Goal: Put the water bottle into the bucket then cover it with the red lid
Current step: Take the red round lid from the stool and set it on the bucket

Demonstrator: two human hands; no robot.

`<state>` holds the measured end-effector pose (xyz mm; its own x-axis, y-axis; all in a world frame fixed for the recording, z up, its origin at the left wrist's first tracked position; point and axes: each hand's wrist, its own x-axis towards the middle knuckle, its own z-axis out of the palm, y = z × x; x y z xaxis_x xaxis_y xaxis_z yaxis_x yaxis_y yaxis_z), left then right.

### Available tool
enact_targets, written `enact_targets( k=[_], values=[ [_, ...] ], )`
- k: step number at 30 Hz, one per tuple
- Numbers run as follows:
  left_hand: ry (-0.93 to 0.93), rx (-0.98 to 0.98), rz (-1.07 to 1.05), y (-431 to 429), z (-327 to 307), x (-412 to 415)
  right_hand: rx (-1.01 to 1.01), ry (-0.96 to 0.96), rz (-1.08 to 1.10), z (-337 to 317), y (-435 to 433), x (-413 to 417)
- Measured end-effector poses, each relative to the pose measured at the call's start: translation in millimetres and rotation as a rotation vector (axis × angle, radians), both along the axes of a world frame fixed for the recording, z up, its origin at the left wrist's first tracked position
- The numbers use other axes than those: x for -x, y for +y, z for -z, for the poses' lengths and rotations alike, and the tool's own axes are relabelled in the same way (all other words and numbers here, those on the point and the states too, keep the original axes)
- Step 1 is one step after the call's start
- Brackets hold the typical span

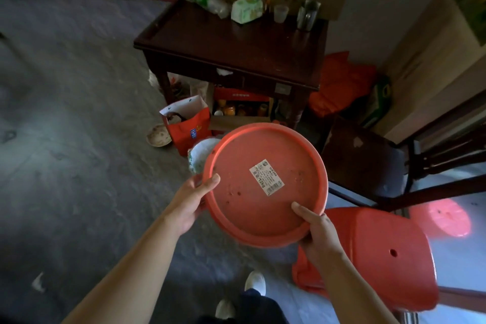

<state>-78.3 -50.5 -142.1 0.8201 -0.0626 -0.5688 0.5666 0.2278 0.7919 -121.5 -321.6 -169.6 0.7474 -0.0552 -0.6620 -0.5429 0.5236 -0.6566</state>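
Note:
I hold the round red lid [265, 218] in front of me with both hands, its face with a white barcode sticker turned up toward me. My left hand [192, 202] grips its left rim, thumb on top. My right hand [319, 231] grips the lower right rim, thumb over the edge. Just behind the lid's upper left edge a whitish patterned round object [201, 155] shows on the floor; whether it is the bucket I cannot tell, as the lid hides most of it. No water bottle is visible.
A dark wooden table [236, 42] with clutter stands ahead, with a red gift bag [189, 126] and a box of jars [242, 108] under it. A red plastic stool [381, 252] lies at my right, a dark chair [368, 160] behind it. My shoes [255, 283] stand below.

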Motion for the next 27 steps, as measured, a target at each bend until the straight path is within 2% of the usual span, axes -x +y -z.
enact_targets(
  k=[10,20,27],
  values=[
    [0.008,0.004,-0.021,48.7,4.9,-29.2,0.018,-0.01,-0.062,-6.7,45.6,-37.9],
    [-0.015,-0.021,0.083,184.1,14.1,-85.6,0.091,-0.007,0.001,-8.7,179.4,-57.9],
    [-0.003,-0.01,0.169,249.4,17.2,-111.5,0.056,-0.03,0.063,-20.6,246.8,-65.9]
  ],
)
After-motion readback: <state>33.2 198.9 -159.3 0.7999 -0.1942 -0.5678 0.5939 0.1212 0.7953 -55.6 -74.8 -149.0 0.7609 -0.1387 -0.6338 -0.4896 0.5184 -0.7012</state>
